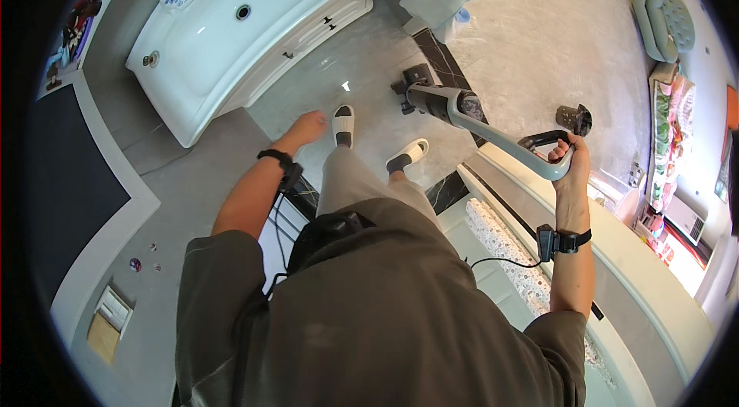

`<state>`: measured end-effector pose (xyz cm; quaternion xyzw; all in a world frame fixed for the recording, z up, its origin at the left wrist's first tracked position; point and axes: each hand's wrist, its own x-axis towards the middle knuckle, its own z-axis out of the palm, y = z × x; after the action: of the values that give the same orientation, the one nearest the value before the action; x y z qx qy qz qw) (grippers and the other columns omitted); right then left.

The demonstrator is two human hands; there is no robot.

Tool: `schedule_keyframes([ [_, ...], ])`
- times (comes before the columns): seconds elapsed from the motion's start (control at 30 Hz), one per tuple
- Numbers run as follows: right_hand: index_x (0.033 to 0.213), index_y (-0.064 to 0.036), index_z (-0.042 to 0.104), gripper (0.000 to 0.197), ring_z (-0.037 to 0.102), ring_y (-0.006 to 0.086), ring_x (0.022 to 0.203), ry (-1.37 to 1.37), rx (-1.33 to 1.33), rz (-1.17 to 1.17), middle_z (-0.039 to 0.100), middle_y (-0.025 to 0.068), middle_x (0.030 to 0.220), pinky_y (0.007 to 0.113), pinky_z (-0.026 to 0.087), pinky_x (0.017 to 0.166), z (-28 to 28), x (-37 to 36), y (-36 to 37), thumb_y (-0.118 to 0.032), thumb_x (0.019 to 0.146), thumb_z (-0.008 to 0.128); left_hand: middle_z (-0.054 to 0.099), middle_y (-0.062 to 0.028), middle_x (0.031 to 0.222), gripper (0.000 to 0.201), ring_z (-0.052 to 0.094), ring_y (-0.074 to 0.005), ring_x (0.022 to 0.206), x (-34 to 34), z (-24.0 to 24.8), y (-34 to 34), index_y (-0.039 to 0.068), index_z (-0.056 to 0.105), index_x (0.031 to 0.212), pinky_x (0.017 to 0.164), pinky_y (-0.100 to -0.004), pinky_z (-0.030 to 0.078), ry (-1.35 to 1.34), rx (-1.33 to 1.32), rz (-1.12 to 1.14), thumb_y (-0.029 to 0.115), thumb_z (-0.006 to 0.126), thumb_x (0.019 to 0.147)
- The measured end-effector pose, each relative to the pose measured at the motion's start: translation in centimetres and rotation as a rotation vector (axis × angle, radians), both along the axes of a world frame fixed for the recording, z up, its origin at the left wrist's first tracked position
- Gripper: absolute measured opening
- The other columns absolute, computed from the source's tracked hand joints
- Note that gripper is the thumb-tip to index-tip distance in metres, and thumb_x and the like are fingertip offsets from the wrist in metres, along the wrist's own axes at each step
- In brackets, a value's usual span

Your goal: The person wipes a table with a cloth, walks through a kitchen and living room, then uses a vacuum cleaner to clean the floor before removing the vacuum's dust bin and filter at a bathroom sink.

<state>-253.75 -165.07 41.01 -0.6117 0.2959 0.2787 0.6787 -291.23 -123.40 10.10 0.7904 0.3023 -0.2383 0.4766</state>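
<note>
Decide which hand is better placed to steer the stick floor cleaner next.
The right hand, likely: it grips the loop handle of the stick floor cleaner, while the left hand is off it.

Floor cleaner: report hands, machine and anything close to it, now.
Right hand closed around floor cleaner. Left hand off it. Machine tilted, head on floor. Slippers nearby.

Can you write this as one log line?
left hand: holding nothing visible | right hand: gripping floor cleaner by its top end | washbasin: upper left
</note>
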Motion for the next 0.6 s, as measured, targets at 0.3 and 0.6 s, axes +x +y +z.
schedule_keyframes([
  [0.3, 0.099, -0.0029, 0.057, 0.034, 0.061, 0.0184, 0.068, 0.069, -0.028, 0.088, 0.064, 0.0108, 0.082, 0.031, 0.053, 0.065, -2.5, 0.7, 6.8, -0.034, 0.094, 0.069, 0.07, -0.0167, 0.088, 0.025, 0.067, -0.0307, 0.081, 11.9, -13.6, -10.4, 0.001, 0.067, 0.094, 0.072, -0.0436, 0.052, -0.31, -0.05, 0.005, 0.026, 0.061, 0.091],
  [0.6, 0.102, 0.0001, 0.065, 0.046, 0.051, 0.012, 0.057, -0.013, -0.258, 0.217, 0.067, 0.0083, 0.08, 0.027, 0.044, 0.054, -2.8, 1.7, 9.6, -0.045, 0.096, 0.06, 0.065, -0.0051, 0.114, 0.036, 0.061, -0.0205, 0.105, 18.9, -26.0, -18.2, 0.003, 0.057, 0.128, 0.086, -0.0379, 0.051, -0.075, -0.592, 0.802, 0.025, 0.063, 0.099],
])
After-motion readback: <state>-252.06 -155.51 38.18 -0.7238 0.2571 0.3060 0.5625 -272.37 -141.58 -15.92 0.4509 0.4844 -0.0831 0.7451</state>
